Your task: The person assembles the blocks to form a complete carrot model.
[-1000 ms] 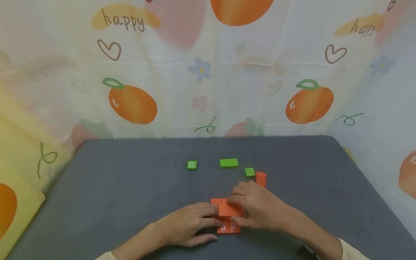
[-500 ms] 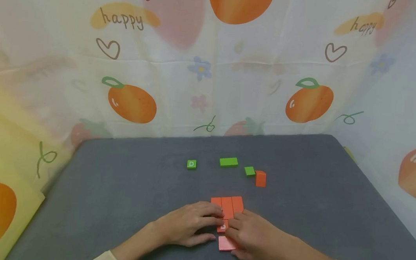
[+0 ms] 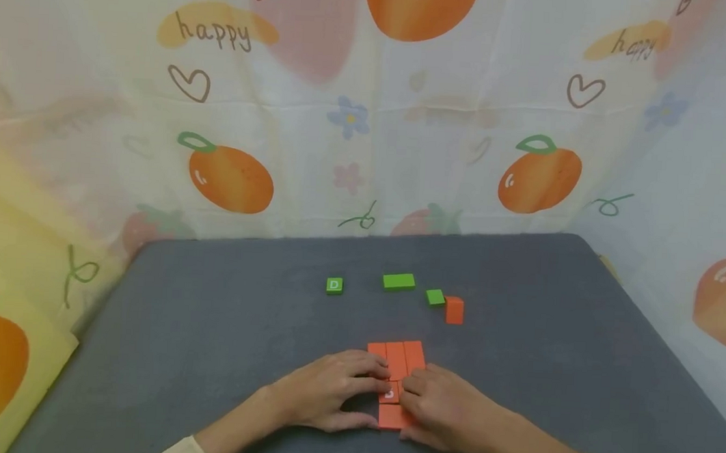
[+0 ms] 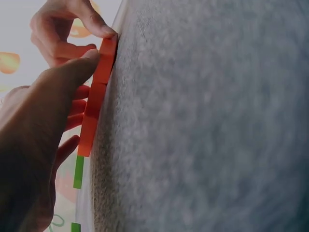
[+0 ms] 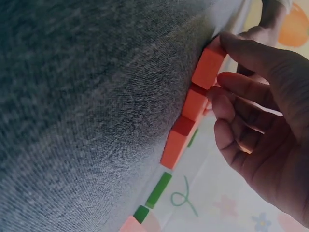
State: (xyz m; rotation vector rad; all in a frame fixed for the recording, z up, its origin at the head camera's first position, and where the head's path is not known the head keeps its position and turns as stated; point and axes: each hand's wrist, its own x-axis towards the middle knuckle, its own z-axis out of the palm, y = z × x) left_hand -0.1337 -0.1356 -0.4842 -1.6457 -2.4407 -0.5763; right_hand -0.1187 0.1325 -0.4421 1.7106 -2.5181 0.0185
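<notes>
Orange blocks form a flat group on the table: three upright ones side by side at the back, lettered ones below, and a crosswise orange block nearest the person. My left hand rests at the group's left side, fingers extended over its edge and thumb by the near block; in the left wrist view the left hand lies along the row. My right hand pinches the near block's right part between thumb and fingers, hiding some lettering; the right wrist view shows the thumb of the right hand on its end.
Farther back on the grey table lie a green block marked D, a long green block, a small green block and an orange block beside it. A patterned cloth hangs behind.
My right hand has brought the orange block from over the back row down to the near side, then against the lettered blocks. The left hand has shifted slightly right over the group.
</notes>
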